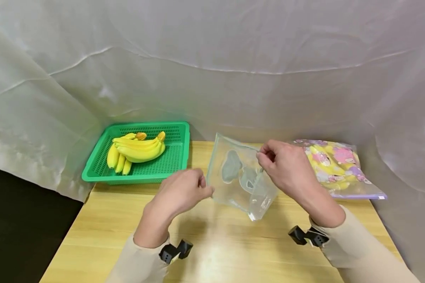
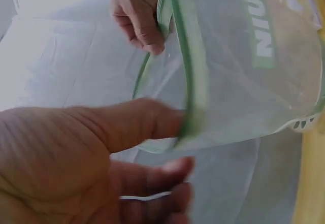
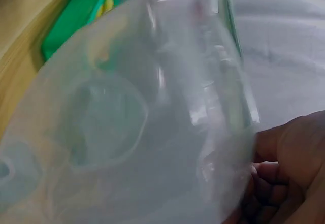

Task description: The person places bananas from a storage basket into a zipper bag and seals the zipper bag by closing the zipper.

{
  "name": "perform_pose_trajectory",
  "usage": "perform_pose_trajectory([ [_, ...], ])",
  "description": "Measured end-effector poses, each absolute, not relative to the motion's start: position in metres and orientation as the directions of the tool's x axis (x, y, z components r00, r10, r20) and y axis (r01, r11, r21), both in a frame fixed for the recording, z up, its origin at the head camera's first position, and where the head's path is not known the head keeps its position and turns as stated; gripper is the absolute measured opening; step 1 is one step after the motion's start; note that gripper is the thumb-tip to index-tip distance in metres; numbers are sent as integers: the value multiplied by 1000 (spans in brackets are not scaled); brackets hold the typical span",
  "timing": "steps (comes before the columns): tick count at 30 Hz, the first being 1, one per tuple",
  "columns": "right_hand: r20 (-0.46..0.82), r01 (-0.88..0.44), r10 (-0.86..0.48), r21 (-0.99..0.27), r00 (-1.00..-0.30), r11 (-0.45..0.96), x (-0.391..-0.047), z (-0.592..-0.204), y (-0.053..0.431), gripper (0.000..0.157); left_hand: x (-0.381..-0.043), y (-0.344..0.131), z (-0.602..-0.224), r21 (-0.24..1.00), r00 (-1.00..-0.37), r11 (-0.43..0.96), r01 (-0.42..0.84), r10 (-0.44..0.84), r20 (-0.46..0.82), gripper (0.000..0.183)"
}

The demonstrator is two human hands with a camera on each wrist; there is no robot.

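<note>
Head: clr bag pinched in R fingers, by L fingers.

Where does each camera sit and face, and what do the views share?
Head: worn on the head, facing forward and down at the clear zip bag, green basket and bananas; left hand, right hand and sleeves show.
Left wrist: worn there, looking along the left hand at the bag's green-edged mouth; the right hand shows beyond.
Right wrist: worn there, looking across the bag toward the basket; the right hand shows at lower right.
Head and right wrist both show the basket; all three show the clear zip bag.
</note>
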State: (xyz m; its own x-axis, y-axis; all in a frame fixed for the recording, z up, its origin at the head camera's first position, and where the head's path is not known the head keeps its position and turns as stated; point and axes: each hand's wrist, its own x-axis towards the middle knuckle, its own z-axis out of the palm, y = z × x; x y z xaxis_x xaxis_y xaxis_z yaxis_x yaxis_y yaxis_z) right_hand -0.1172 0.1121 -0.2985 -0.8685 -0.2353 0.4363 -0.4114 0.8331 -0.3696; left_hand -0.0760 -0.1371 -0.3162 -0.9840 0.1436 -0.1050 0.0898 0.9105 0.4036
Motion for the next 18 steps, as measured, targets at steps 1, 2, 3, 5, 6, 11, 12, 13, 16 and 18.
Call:
perform_pose_trajectory([
  [1,430,-417,-244,-373,-869,829,-115,-295,112,15,-78,-134,-313,405,-989,909,101,137,-62,28],
  [2,429,-422,-249,-375,-868,825,-113,-292,113,14,-80,-130,-310,405,-991,907,116,136,-20,29],
  [3,432,-424,-248,-377,-867,823,-111,-289,114,14,-83,-125,-309,401,-990,906,136,137,27,29],
  [5,435,-418,-237,-386,-869,822,-107,-282,118,13,-86,-117,-306,387,-985,906,172,145,99,29],
  [6,438,-410,-224,-395,-871,822,-106,-278,120,13,-86,-113,-303,382,-981,905,187,152,121,29],
  [11,424,-330,-123,-459,-897,825,-93,-253,139,11,-68,-103,-278,466,-969,850,245,203,140,26],
  [12,409,-311,-107,-475,-906,824,-90,-248,142,11,-63,-102,-270,490,-967,833,256,217,136,25],
  [13,389,-298,-102,-487,-915,821,-88,-244,145,12,-59,-101,-263,512,-964,817,266,231,132,24],
  [16,304,-247,-100,-496,-947,832,-83,-235,149,11,-55,-99,-248,551,-958,785,282,259,122,19],
  [18,273,-247,-127,-467,-954,849,-90,-236,147,9,-62,-97,-247,555,-961,787,269,255,104,18],
])
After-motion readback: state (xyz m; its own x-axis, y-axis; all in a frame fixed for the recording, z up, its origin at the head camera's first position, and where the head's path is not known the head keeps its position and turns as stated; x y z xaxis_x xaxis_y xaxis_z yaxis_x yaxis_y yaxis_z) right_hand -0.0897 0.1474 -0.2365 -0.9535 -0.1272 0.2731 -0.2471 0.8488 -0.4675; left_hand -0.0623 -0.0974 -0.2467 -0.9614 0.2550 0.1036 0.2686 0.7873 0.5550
